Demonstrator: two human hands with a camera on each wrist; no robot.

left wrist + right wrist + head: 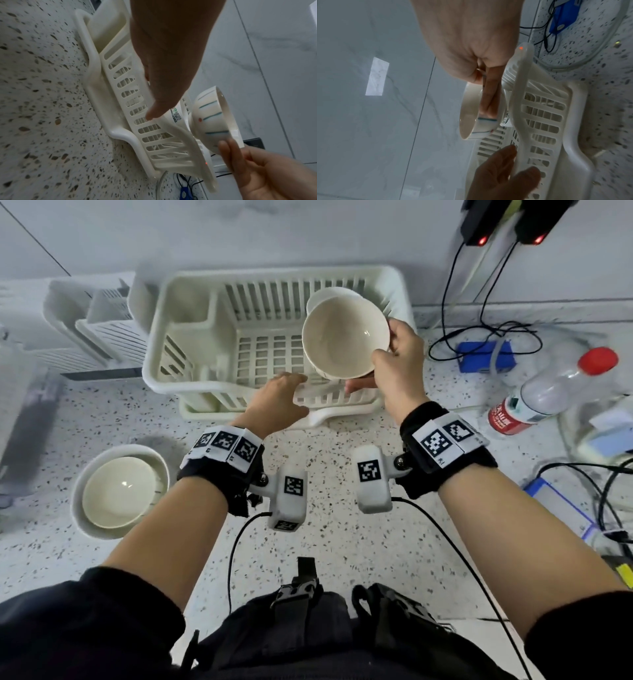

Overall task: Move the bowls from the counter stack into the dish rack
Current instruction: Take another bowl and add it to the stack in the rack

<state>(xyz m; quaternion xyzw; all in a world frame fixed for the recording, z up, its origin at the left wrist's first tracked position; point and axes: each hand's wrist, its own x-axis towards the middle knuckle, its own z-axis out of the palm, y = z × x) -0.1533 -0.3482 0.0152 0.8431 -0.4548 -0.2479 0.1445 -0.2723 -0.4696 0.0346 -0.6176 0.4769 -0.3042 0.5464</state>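
My right hand (394, 364) grips a cream bowl (342, 340) by its rim, thumb inside and fingers on the striped outside (211, 119), tilted above the right part of the white dish rack (185, 313). Behind it another bowl (329, 293) leans on edge in the rack. My left hand (281, 402) rests with straight fingers on the rack's near rim (154, 112), holding nothing. A stack of bowls (120, 491) stands on the counter at the lower left. In the right wrist view the held bowl (479, 121) hangs over the rack (544, 121).
A clear bottle with a red cap (555, 392) lies right of the rack, with a blue box (486, 357) and black cables (486, 333) behind it. Another white rack (96, 326) sits at the far left. Speckled counter (342, 542) lies in front.
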